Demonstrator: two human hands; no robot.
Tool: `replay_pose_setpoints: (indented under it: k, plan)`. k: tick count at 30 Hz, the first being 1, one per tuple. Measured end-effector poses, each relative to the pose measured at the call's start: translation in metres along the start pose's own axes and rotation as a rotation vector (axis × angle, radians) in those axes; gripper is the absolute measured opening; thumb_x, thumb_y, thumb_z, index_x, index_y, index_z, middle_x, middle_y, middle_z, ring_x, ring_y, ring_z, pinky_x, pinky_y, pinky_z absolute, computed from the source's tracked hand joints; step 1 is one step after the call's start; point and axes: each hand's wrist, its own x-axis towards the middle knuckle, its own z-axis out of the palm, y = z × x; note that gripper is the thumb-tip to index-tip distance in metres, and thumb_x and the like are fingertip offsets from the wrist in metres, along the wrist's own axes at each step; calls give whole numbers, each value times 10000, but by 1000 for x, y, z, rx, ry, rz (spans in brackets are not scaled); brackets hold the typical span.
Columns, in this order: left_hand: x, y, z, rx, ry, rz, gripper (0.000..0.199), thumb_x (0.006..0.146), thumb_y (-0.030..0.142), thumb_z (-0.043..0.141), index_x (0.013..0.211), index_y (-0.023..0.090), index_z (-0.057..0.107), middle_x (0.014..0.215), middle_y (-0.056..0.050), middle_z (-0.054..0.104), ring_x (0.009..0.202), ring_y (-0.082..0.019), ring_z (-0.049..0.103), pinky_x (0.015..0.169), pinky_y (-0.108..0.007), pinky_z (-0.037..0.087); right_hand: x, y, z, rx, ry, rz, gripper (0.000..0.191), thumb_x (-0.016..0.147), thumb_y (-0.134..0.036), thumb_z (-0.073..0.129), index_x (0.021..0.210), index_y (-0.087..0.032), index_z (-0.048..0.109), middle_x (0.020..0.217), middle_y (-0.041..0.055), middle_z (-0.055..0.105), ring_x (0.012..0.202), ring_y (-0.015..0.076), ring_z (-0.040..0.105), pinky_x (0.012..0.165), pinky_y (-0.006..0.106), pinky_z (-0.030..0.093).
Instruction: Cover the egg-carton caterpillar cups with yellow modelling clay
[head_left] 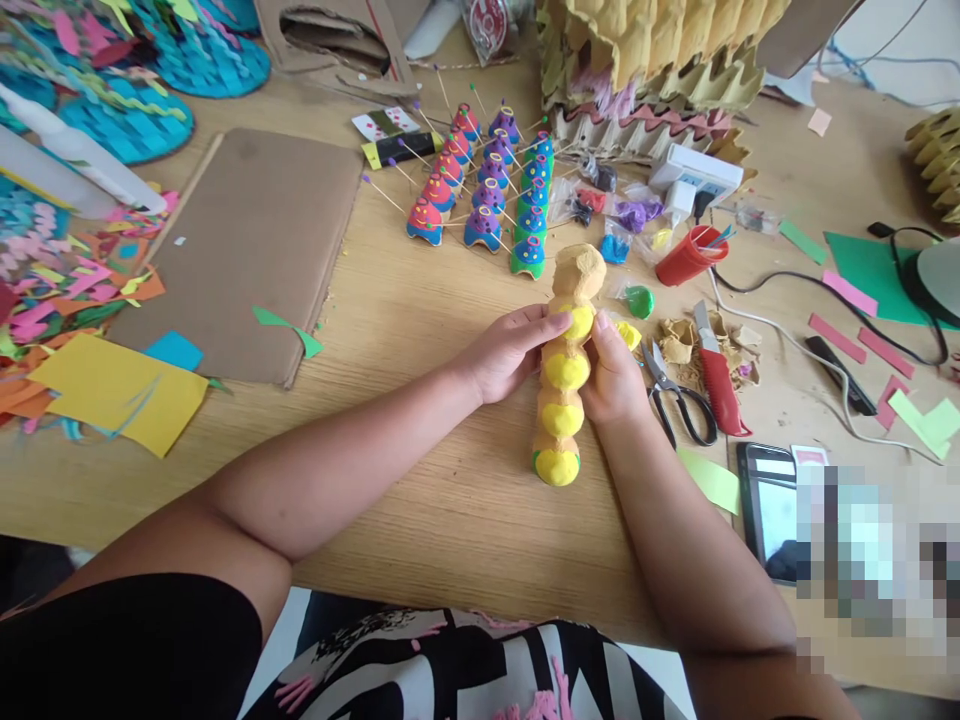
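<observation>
An egg-carton strip (pixel 561 417) of several bumps is held upright along its length, between my two hands above the table. Yellow modelling clay caps its lower bumps, the top bump is bare tan, and a bit of green shows at the lowest one. My left hand (pixel 517 350) grips the strip's left side, thumb on the clay near the upper end. On the other side my right hand (pixel 616 370) is closed round it, thumb resting beside the same yellow cap. Behind the strip stand rows of finished caterpillars in red (pixel 426 215), purple (pixel 484 225) and green (pixel 529 250).
Right of my hands lie scissors (pixel 679 400), a red-handled knife (pixel 716 370), a red cup (pixel 690 255) and a phone (pixel 765 510). Green clay (pixel 640 301) sits near the strip. Cardboard (pixel 255 250) and paper scraps lie left; egg trays (pixel 660 50) are stacked behind.
</observation>
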Motion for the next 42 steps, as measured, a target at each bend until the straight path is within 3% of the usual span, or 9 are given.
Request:
replay_pose_setpoints:
  k: [6,10,14,20,23,28,34,42]
  plan:
    - [-3,0,9,-23,118,10,375,780,496,931,879,178,759,783,-25,749,729,-180,677,717,-308,509,0,2,0,-57,3,-83,478,731,-659,900,820,-284,617,713,-27,690,813,223,746,706,385,649]
    - [-4,-1,11,-62,109,44,375,809,475,914,903,149,756,778,0,725,716,-123,645,687,-248,495,-2,1,1,-53,-7,-88,450,755,-642,892,833,-283,631,698,-40,670,799,200,733,707,369,643]
    - [-3,-2,11,-14,117,55,389,799,503,911,884,167,736,796,-17,735,756,-160,670,737,-297,507,-3,2,4,-58,-6,-93,444,776,-633,881,833,-283,613,713,-30,683,885,224,762,702,369,640]
    - [-3,-4,12,6,180,64,318,828,454,880,875,183,719,770,-13,732,747,-175,681,738,-308,539,-3,1,6,-55,2,-92,463,730,-605,924,768,-278,598,695,-36,685,824,215,752,695,370,639]
    - [-2,-3,9,-19,119,51,352,833,485,893,899,183,724,807,-20,757,825,-202,741,803,-330,583,-2,2,6,-31,-20,-84,439,740,-607,916,785,-282,625,729,-31,717,887,222,769,735,375,640]
    - [3,-3,2,-42,69,10,492,825,680,847,940,208,771,942,-66,822,1062,-303,789,907,-398,608,1,2,6,-19,11,-41,379,816,-624,840,907,-291,683,838,-13,782,1048,222,761,839,384,609]
    - [4,-2,0,-55,112,54,419,833,613,866,920,213,778,982,-66,847,955,-261,810,802,-346,594,0,-1,9,22,-19,22,455,767,-639,861,1000,-288,690,957,32,819,1101,293,760,861,461,623]
    - [0,1,3,-72,166,25,474,883,655,800,997,197,764,884,-32,820,900,-212,811,832,-324,610,-3,-5,14,-44,-44,46,498,725,-729,838,955,-328,654,963,32,821,1165,306,737,887,467,631]
